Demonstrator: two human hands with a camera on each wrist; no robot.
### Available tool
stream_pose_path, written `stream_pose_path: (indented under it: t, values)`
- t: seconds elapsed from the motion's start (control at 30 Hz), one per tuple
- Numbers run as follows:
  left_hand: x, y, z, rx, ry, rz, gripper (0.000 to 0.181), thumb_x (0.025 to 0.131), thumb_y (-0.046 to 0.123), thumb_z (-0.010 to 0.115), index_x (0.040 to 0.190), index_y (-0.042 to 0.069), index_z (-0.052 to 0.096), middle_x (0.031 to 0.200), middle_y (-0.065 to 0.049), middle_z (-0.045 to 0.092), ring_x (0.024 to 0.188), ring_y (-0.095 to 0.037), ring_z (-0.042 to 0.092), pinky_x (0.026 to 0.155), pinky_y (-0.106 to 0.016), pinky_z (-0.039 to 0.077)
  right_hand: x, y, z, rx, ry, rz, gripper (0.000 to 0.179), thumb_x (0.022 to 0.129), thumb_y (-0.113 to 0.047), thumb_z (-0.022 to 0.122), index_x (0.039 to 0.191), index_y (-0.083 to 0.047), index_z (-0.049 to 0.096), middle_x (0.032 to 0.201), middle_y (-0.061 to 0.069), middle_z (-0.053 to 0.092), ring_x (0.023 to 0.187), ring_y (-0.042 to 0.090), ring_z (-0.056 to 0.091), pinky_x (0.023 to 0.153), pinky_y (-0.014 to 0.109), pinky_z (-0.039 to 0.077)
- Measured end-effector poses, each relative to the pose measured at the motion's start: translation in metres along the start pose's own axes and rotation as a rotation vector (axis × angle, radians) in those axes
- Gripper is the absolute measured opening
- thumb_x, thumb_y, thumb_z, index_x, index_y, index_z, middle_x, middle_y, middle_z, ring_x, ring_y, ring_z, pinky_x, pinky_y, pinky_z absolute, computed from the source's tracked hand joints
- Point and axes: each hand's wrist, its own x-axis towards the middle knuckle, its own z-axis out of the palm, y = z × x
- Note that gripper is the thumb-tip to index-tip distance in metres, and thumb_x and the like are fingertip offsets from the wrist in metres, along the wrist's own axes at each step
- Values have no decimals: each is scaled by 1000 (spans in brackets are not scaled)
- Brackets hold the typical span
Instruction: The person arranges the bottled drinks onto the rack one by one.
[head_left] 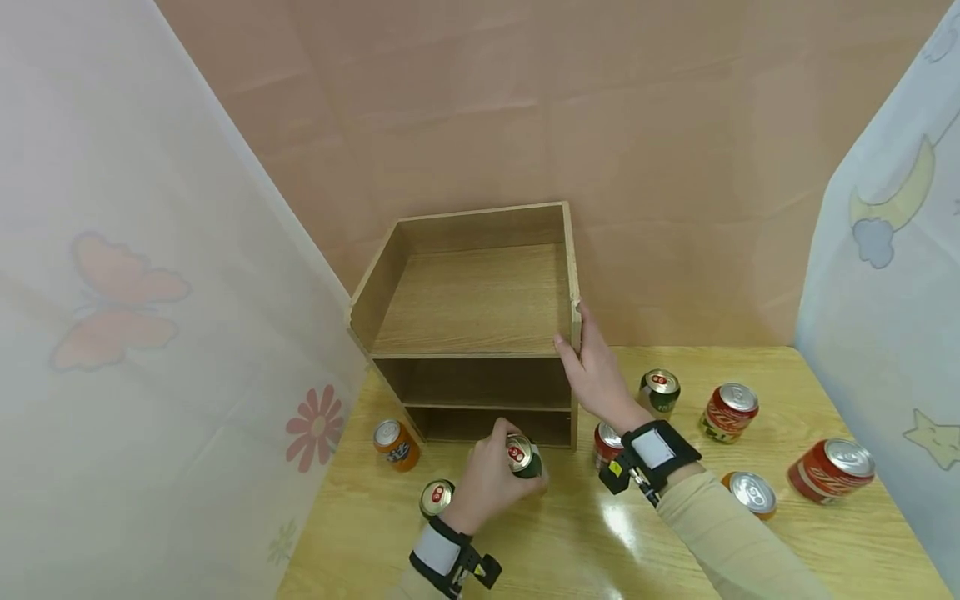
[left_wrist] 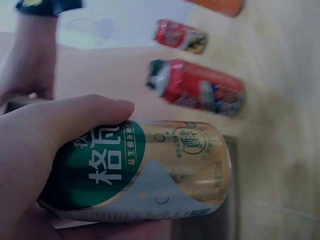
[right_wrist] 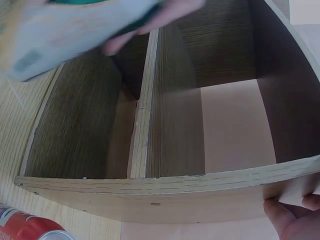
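Observation:
My left hand (head_left: 487,479) grips a green, white and gold drink can (head_left: 523,456), held just in front of the lowest opening of a small wooden shelf (head_left: 472,304). In the left wrist view, thumb and fingers wrap around the green part of the can (left_wrist: 160,170). My right hand (head_left: 597,377) holds the shelf's right side panel near its front edge, thumb on the inner side and fingers outside. From the right wrist view, its fingertips (right_wrist: 280,215) press on the panel's outer face, and the left hand's can shows blurred at the openings.
Left of the shelf stand an orange can (head_left: 397,446) and a green-rimmed can (head_left: 437,497). On the right are a red can (head_left: 607,442) beside my wrist, a green can (head_left: 660,392), another red can (head_left: 730,412), an orange can (head_left: 752,493) and a larger-looking red can (head_left: 832,471).

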Motion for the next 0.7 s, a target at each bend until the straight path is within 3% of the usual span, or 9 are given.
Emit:
stream_pose_path:
  t: [0.37, 0.7]
  values:
    - [14, 15, -49, -57, 118, 50, 69, 72, 27, 94, 130, 9, 60, 108, -6, 71, 91, -16, 70, 71, -26, 56, 1, 0, -3, 16, -17, 10, 75, 110, -39, 41, 162, -2, 2, 166, 24, 10, 150, 39, 16, 116, 55, 22]
    - [22, 28, -76, -43, 170, 62, 72, 72, 31, 94, 133, 9, 62, 108, -4, 71, 89, -14, 70, 69, -25, 56, 1, 0, -3, 27, -22, 5, 74, 110, -38, 41, 162, -1, 2, 165, 25, 10, 150, 39, 16, 116, 56, 23]
